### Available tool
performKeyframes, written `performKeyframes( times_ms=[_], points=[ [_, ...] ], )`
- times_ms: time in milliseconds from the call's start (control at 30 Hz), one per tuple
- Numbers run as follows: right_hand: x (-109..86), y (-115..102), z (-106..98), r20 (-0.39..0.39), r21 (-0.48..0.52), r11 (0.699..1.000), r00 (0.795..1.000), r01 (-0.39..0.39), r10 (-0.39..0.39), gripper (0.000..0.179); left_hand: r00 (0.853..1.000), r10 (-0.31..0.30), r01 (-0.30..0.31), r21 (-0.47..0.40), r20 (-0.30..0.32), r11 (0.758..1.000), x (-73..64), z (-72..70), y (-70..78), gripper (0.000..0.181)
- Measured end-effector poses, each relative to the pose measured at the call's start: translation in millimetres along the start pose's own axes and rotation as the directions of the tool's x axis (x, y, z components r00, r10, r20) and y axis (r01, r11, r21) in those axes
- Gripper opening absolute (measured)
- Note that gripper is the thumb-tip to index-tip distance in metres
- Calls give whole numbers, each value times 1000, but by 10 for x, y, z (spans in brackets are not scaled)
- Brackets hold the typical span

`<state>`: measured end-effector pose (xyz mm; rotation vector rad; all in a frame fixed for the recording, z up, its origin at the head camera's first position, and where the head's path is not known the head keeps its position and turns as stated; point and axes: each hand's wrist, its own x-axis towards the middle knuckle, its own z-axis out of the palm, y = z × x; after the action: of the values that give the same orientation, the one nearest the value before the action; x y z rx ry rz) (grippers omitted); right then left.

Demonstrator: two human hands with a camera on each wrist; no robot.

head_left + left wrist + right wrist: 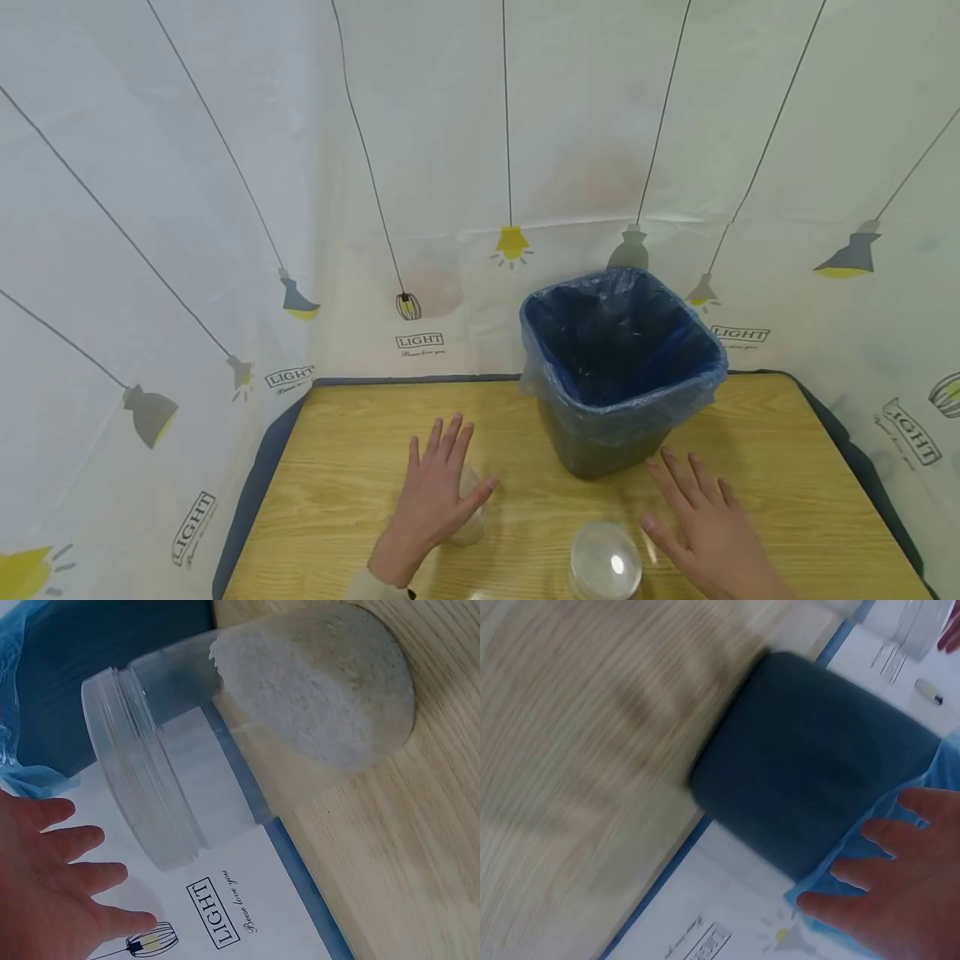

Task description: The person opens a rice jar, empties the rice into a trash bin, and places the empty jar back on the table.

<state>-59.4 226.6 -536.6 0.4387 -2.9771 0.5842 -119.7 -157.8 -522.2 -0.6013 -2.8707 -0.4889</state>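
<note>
My left hand [431,504] has its fingers spread and holds nothing. Partly hidden under it in the head view is a clear jar. The left wrist view shows this jar [225,802] standing on the table with a clear lid [142,776] on, a sloped heap of white, grainy stuff [315,690] in its lower part. The left fingers [97,877] are apart from the lid there. To the right, my right hand [708,533] is also spread and empty, between a second clear round container [606,562] and the bin [600,437]. What that container holds I cannot tell.
The dark bin, lined with a blue plastic bag [551,367], stands at the back right of the wooden table [352,467]. A white cloth [465,167] printed with lamps hangs behind and at both sides. A dark blue strip [262,467] runs along the table's edge.
</note>
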Motion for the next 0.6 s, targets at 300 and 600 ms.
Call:
performKeyframes(
  times_ms=[300, 600],
  points=[
    [-1, -302, 233, -13, 111, 988, 995, 104, -103, 73, 999, 39, -39, -23, -6, 999, 9, 54, 113, 79],
    [-21, -550, 386, 55, 307, 943, 987, 128, -152, 99, 999, 29, -30, -31, -15, 999, 2, 87, 200, 79]
  ],
)
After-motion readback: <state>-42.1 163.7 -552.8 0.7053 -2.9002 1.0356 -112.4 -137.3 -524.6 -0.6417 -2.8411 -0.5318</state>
